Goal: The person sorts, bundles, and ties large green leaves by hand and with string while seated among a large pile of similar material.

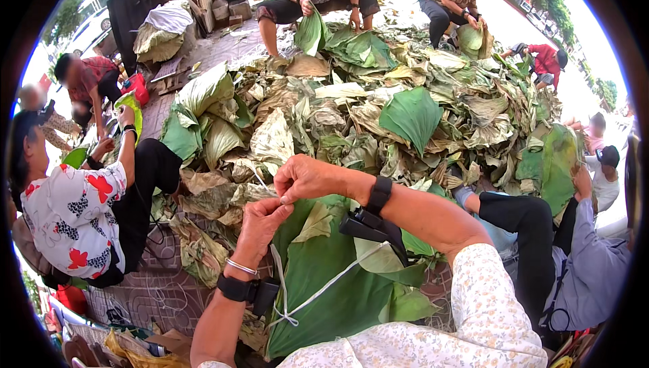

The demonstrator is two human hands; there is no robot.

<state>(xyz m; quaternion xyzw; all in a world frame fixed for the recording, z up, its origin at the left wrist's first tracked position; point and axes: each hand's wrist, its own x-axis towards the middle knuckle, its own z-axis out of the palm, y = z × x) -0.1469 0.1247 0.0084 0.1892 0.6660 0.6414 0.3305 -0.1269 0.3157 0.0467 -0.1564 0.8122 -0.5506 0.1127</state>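
Observation:
My right hand (305,179) and my left hand (264,222) meet fingertip to fingertip, pinching a white string (280,272) between them. One length of it hangs from my left hand to a knot (287,316) with loose ends. From that knot the string runs slantwise across a bundle of large green leaves (324,287), which look like lotus leaves. The bundle lies before me, against my patterned shirt. A paler folded leaf (313,223) rests on its upper part. My right forearm covers part of the bundle.
A broad heap of dry and green leaves (324,114) spreads ahead. People sit around it handling leaves: one at left in a patterned shirt (76,216), one at right in grey (588,282), others beyond. Loose string (162,292) lies on the paving at left.

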